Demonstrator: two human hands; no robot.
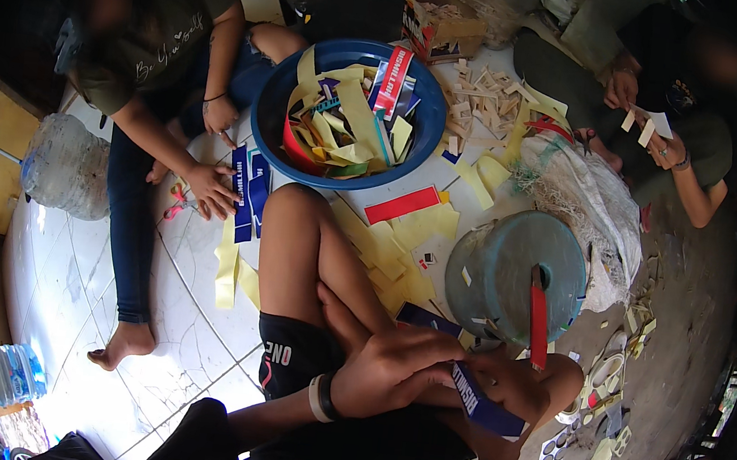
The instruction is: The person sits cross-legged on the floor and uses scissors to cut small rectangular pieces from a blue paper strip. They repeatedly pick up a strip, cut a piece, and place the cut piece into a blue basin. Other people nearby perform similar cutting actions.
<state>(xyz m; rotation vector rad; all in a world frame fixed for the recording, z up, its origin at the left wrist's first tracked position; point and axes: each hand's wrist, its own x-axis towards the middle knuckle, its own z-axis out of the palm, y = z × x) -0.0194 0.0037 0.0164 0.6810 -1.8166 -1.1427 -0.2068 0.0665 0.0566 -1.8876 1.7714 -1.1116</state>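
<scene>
A blue printed strip (pixel 486 411) of card or sticker sheet is pinched between my two hands, low in front of me. My left hand (pixel 397 360), with a white and a black band at its wrist, has its fingers closed on the strip's left end. My right hand (pixel 510 382) grips the strip from the right, its fingertips partly hidden. Just beyond my hands stands a grey-green round drum (pixel 495 272) with a hole in its top. A red strip (pixel 538 327) leans out of that hole. Yellow strips (pixel 401 265) and a red sheet (pixel 402 205) lie beyond my bent leg.
A blue basin (pixel 262 127) of colored offcuts stands ahead, beside a pile of small wooden pieces (pixel 482 107). At left a co-worker's hand (pixel 209 192) touches blue strips (pixel 248 194). Another person at right holds small pale pieces (pixel 646 132). A white sack (pixel 585 200) lies nearby.
</scene>
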